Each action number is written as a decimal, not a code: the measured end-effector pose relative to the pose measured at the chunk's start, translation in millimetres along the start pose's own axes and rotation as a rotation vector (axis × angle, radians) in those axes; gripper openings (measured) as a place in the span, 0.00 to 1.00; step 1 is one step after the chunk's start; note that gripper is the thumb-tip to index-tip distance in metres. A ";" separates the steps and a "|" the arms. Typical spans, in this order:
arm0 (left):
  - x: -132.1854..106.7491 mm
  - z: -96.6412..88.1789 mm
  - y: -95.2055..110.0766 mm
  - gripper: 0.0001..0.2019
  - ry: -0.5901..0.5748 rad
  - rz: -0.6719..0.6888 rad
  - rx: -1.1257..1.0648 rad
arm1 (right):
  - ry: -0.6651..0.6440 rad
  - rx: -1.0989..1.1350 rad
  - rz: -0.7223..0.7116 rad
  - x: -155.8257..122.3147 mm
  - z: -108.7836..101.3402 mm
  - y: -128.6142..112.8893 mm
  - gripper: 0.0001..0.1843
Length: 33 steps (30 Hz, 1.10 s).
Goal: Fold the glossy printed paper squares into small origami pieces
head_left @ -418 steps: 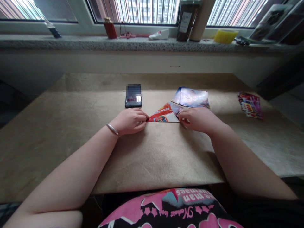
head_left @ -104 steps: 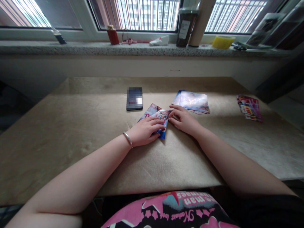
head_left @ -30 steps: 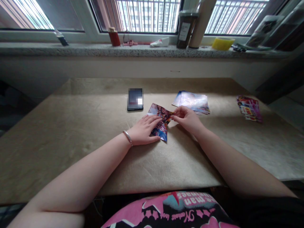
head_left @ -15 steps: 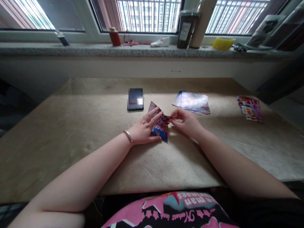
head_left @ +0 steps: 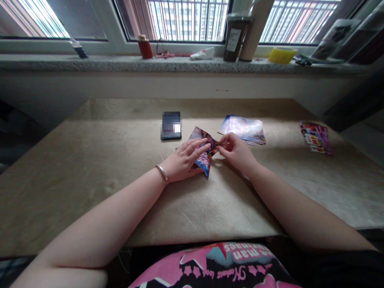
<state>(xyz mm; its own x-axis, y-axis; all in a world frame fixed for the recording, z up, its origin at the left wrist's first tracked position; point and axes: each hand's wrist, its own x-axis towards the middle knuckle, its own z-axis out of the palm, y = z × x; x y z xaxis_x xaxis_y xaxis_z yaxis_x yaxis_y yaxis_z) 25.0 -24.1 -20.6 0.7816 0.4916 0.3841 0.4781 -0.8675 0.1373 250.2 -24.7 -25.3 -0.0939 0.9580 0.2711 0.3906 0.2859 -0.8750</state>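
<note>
A sheet of colourful printed paper [head_left: 204, 135], partly folded to points, lies under my hands at the middle of the table. My left hand [head_left: 190, 158] rests on it with the fingers stretched out, covering much of its left part. At the paper's right edge my right hand [head_left: 234, 151] pinches a small part between thumb and fingers. Just beyond my right hand lies a stack of pale blue printed sheets [head_left: 247, 128]. A dark phone-like object [head_left: 171, 126], blurred on its face, lies beyond my left hand.
Small red and yellow printed papers [head_left: 316, 138] lie at the table's right. On the stone windowsill [head_left: 111, 64] stand a red lighter [head_left: 145, 47], a dark lidded container [head_left: 236, 38], a cardboard tube [head_left: 255, 30] and a roll of yellow tape [head_left: 282, 55].
The paper has turned and opened out a little, its upper tip moving right. My right hand has shifted slightly right and away from me, still pinching. My left fingers have slid slightly right.
</note>
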 end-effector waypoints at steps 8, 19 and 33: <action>0.9 -1.8 -0.6 0.24 -0.137 -0.058 -0.028 | -0.006 0.113 0.198 7.5 -2.2 11.2 0.14; 2.2 -1.0 -1.7 0.22 -0.264 -0.028 -0.002 | -0.061 -0.237 -0.031 1.9 -10.0 0.8 0.08; 4.3 -0.2 -1.8 0.22 -0.251 -0.006 -0.032 | -0.065 -0.342 -0.115 3.9 -9.4 3.6 0.06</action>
<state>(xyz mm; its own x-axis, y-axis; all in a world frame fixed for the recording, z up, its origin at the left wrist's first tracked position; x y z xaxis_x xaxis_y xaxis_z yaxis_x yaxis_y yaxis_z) 27.4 -20.5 -19.0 0.8558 0.4966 0.1447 0.4731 -0.8646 0.1692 259.8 -20.2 -23.7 -0.2084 0.9226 0.3245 0.6568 0.3779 -0.6526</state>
